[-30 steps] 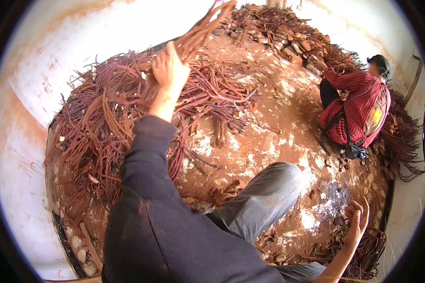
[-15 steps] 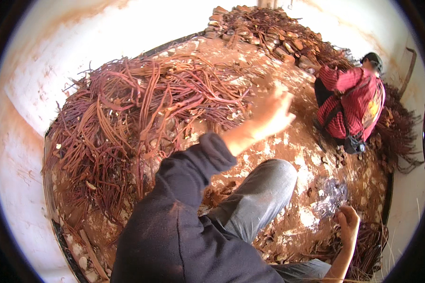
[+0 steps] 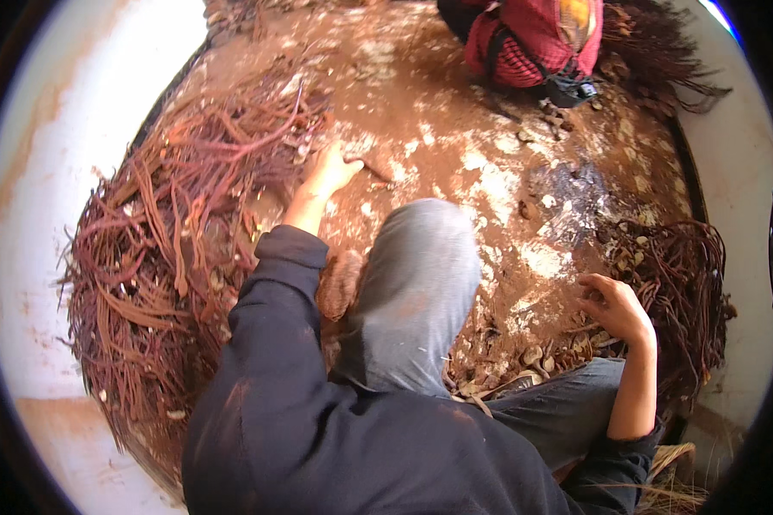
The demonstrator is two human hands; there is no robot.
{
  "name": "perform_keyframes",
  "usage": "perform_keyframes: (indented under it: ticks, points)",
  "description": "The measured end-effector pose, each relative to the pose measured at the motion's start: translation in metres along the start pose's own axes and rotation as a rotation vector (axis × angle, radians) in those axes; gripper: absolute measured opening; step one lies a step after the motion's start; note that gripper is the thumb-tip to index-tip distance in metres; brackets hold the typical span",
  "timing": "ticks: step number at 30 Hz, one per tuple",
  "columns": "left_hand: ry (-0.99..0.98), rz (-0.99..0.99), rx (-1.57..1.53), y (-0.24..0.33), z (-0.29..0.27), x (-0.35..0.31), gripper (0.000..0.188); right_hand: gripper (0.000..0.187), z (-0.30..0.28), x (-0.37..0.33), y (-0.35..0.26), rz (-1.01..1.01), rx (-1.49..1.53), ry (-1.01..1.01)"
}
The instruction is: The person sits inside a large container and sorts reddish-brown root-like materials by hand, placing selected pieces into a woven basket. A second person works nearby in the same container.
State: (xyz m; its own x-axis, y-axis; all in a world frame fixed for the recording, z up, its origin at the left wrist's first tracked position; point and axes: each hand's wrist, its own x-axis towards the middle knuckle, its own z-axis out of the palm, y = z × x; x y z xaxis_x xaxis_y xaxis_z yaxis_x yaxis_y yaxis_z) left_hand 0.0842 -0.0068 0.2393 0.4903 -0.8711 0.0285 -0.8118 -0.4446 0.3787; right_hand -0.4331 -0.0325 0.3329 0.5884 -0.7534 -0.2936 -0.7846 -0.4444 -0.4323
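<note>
My left hand (image 3: 328,174) reaches out at the right edge of a large heap of long reddish-brown roots (image 3: 189,206). Its thumb stands apart from the fingers, and I see nothing held in it. Just right of the thumb lies a short brown root piece (image 3: 378,171) on the dirt; whether they touch I cannot tell. My right hand (image 3: 620,311) hovers over my bent leg, its fingers loosely curled with a gap to the thumb, and nothing shows in it. Closest to it is a smaller bundle of dark roots (image 3: 674,292) on the right.
A person in a red patterned top (image 3: 528,51) sits at the far right, by another dark root pile (image 3: 661,51). My raised knee (image 3: 425,249) stands between my hands. Dry scraps (image 3: 532,365) litter the dirt-covered floor (image 3: 386,94). White walls (image 3: 69,172) curve around.
My view has tilted down and shifted right. My left hand has come back from its reach over the floor to the root heap's edge. My right hand stays loosely curled.
</note>
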Motion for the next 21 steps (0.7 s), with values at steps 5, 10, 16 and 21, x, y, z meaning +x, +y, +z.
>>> perform_keyframes:
  ticks: [5, 10, 16, 21]
  points:
    - [-0.257, -0.304, -0.283, -0.083, 0.091, -0.063, 0.089, 0.037, 0.009, 0.001, 0.005, 0.082, 0.040, -0.056]
    - [-0.405, -0.493, -0.227, -0.153, 0.174, -0.186, 0.112, 0.040, 0.023, 0.021, 0.001, 0.117, 0.025, -0.175]
    - [-0.303, -0.551, -0.071, -0.103, 0.175, -0.214, 0.123, 0.039, 0.031, 0.045, 0.005, 0.064, -0.024, -0.239]
    - [-0.284, -0.576, -0.120, -0.103, 0.179, -0.205, 0.124, 0.039, 0.029, 0.055, -0.011, 0.058, -0.113, -0.236]
